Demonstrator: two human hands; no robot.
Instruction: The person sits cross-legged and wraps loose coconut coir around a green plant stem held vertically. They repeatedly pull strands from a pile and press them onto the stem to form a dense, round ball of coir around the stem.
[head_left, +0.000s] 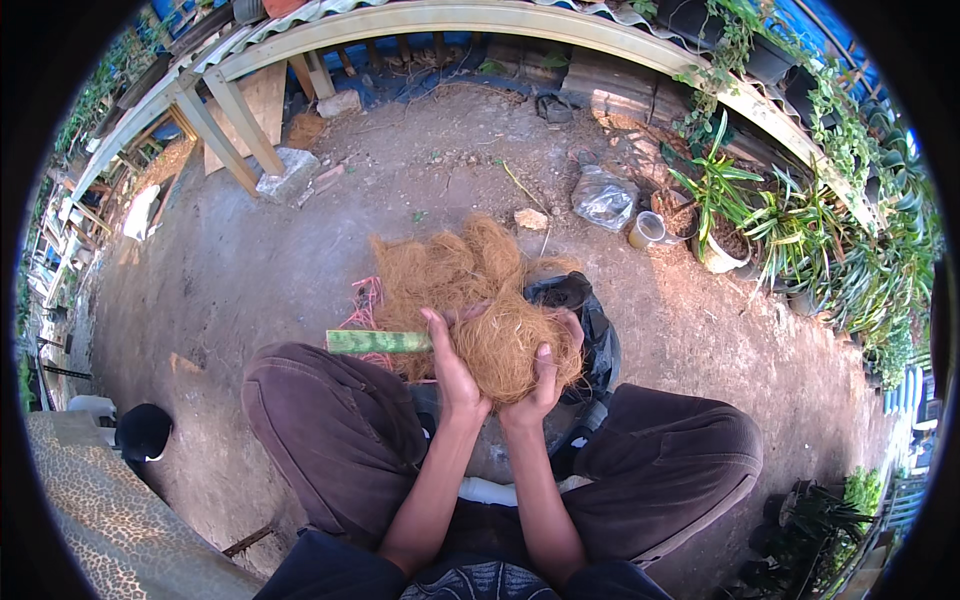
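Observation:
Between my two palms sits a rounded clump of brown coconut fibre (506, 349), cupped from both sides. My left hand (456, 371) presses on its left side, thumb pointing up. On the other side my right hand (541, 386) curls around the clump, its fingers partly covered by loose strands. A flat piece of banded green leaf (379, 342), like that of a snake plant, juts out leftward from behind my left hand. That hand hides the leaf's inner end. Beyond my hands lies a pile of loose coconut fibre (442, 266). A black plastic bag (600, 341) rests right of the clump.
Pink plastic twine (365, 300) lies left of the pile. Ahead on the right are a stone (531, 219), a clear plastic bag (604, 199), a plastic cup (646, 229) and potted plants (721, 251). A concrete block (288, 177) supports posts at the far left.

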